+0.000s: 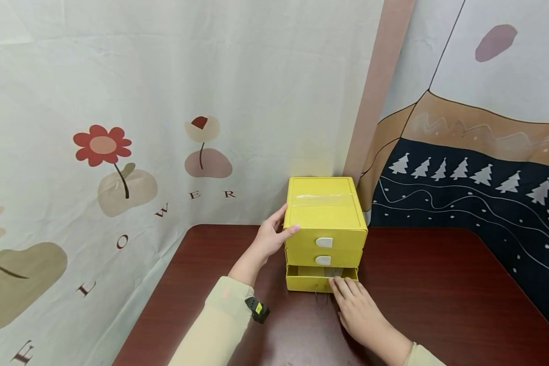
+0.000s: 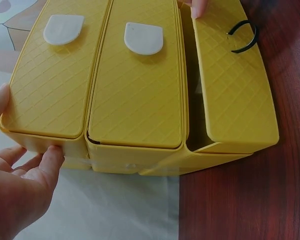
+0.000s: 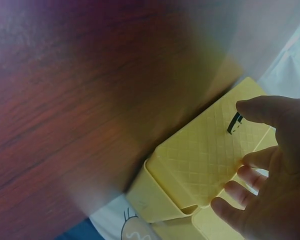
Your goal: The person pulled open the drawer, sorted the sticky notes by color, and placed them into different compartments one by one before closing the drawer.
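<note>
A yellow three-drawer cabinet stands on the table, its bottom drawer pulled partly out. My left hand rests at the cabinet's upper left front corner, thumb over the top edge and fingers along the side. At the bottom drawer, the fingertips of my right hand touch the top rim of its front. The right thumb lies close to the drawer's thin black curved handle, overlapping it in the right wrist view. White tab pulls mark the two upper drawers, both pushed in. Something pale shows inside the bottom drawer.
The dark reddish table extends to both sides of the cabinet. Behind it hangs a pale printed curtain, with a dark tree-patterned cloth at the right. Clear tape crosses the cabinet top. A black band circles the left wrist.
</note>
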A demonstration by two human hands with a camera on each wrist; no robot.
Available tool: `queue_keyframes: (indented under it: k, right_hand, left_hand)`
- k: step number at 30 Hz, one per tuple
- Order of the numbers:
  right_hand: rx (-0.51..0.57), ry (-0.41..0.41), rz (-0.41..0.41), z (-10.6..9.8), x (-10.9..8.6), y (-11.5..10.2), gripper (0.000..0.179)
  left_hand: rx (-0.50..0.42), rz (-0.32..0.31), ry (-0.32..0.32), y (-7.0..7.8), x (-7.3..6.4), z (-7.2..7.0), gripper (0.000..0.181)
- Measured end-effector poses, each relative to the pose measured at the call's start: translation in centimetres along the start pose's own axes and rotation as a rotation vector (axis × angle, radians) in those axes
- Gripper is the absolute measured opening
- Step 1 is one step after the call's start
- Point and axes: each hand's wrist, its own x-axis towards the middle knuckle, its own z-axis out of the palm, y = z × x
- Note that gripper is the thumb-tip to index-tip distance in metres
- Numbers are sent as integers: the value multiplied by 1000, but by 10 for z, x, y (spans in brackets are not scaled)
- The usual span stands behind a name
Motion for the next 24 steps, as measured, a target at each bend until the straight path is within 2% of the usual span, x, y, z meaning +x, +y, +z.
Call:
queue_keyframes:
  k: [14, 24]
  right_hand:
    - [-10, -63, 33, 5, 10, 5, 75]
    - [-27, -36, 44, 8, 13, 8, 78]
  left_hand:
    - [2, -2, 8, 1, -1, 0, 76]
    - [14, -1, 11, 2, -1, 1, 75]
